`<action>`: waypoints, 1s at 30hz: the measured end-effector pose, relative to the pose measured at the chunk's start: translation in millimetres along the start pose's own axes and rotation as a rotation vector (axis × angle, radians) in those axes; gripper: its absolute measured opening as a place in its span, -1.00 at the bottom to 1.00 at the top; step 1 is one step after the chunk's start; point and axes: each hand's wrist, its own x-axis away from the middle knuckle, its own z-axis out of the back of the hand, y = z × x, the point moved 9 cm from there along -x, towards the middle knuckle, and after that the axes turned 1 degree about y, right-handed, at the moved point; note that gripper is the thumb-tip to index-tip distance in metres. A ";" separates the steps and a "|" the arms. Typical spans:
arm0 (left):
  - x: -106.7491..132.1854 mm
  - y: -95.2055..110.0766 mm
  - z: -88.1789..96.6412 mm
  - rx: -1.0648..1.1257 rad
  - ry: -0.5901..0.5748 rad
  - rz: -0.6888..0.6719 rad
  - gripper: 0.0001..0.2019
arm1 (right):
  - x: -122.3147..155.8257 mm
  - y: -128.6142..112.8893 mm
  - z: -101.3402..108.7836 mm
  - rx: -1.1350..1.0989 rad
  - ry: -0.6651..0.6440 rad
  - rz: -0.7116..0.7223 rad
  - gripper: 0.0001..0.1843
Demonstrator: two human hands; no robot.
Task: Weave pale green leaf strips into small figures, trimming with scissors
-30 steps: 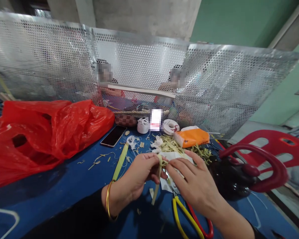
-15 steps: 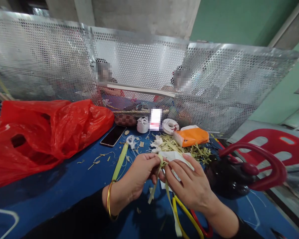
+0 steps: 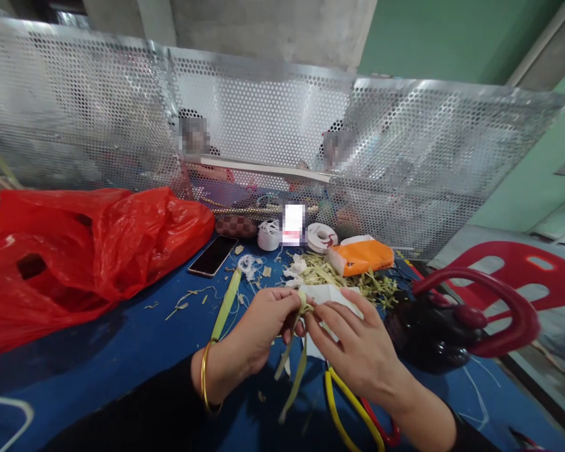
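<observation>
Over the blue table, my left hand [image 3: 260, 326], with a gold bangle at the wrist, pinches a knotted pale green leaf strip [image 3: 295, 380] between thumb and fingers. Loose ends of the strip dangle below. My right hand [image 3: 365, 355] is closed on the other side of the same knot; its fingertips are partly hidden. Under the right hand lie yellow handles [image 3: 333, 411] and a red handle [image 3: 379, 424], their working ends covered. White paper [image 3: 316, 347] lies beneath the hands. A wider green strip [image 3: 226, 306] rests by my left wrist.
A red plastic bag [image 3: 98, 245] spreads at left beside a phone [image 3: 213, 256]. Behind the hands are white string [image 3: 269, 236], a ribbon spool [image 3: 322, 238], green scraps [image 3: 376, 289] and an orange packet [image 3: 361, 256]. A dark kettle [image 3: 428, 336] stands right. Perforated metal [image 3: 268, 113] screens two people.
The long hanging strip end has swung left, away from the yellow handles. Both hands keep their grip on the knot, with the right fingers slightly further left.
</observation>
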 end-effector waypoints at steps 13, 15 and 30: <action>-0.2 -10.7 -4.6 0.016 -0.036 0.044 -0.80 | 4.1 -12.6 -0.5 0.127 0.047 0.046 -0.71; -0.2 -11.9 -5.4 0.032 -0.038 0.050 -0.79 | 4.8 -12.9 -0.2 0.121 0.058 0.045 -0.71; 3.3 9.1 -9.4 -0.243 -0.054 -0.127 -0.79 | 35.5 61.8 -44.1 -1.132 -0.025 -1.100 -0.79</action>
